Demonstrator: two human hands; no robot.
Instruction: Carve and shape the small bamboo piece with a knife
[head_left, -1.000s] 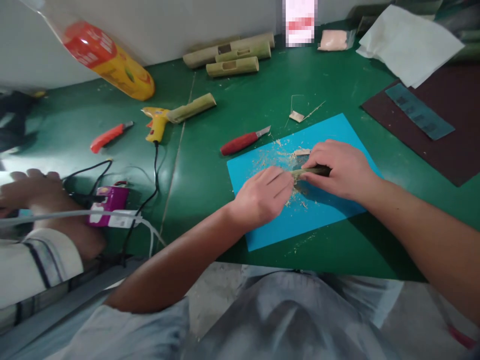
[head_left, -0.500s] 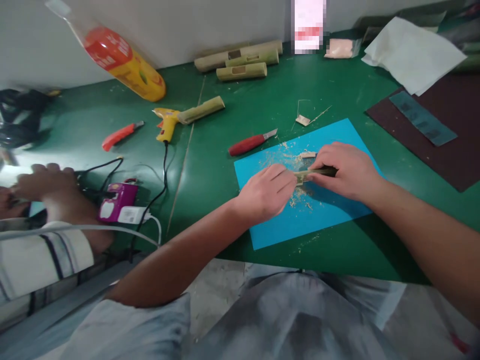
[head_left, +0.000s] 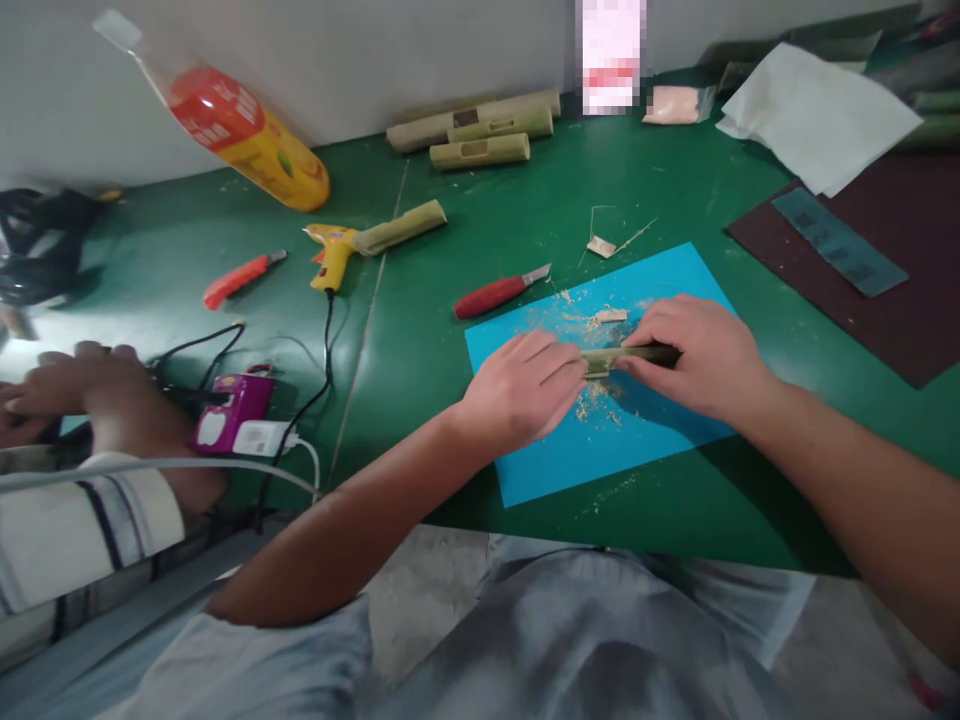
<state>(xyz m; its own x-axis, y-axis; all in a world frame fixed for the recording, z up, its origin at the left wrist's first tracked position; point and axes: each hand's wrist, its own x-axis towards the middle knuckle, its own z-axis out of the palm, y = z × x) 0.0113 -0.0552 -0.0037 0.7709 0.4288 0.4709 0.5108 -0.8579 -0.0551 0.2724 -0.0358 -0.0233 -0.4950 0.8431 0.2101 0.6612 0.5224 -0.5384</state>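
Note:
Over a blue sheet (head_left: 600, 455) strewn with pale shavings, a narrow greenish bamboo piece (head_left: 606, 360) lies lengthwise between my two hands. My left hand (head_left: 523, 388) is closed around its left end, which the fingers cover. Thumb and fingers of my right hand (head_left: 694, 352) grip it near the right, where a darker end shows under the palm. A small cut bamboo chip (head_left: 610, 316) rests on the sheet just beyond. To the upper left of the sheet lies a red-handled knife (head_left: 491, 297), its blade pointing right.
A yellow glue gun (head_left: 331, 257) touches a bamboo tube (head_left: 401, 229); a red cutter (head_left: 244, 280) lies left. Notched bamboo tubes (head_left: 480, 151) and a drink bottle (head_left: 251, 140) line the wall. A co-worker's hand (head_left: 82, 385) is left, near a purple power strip (head_left: 236, 405).
My left hand has shifted slightly left along the bamboo, so more of its middle shows between my hands. The whole view has also shifted slightly.

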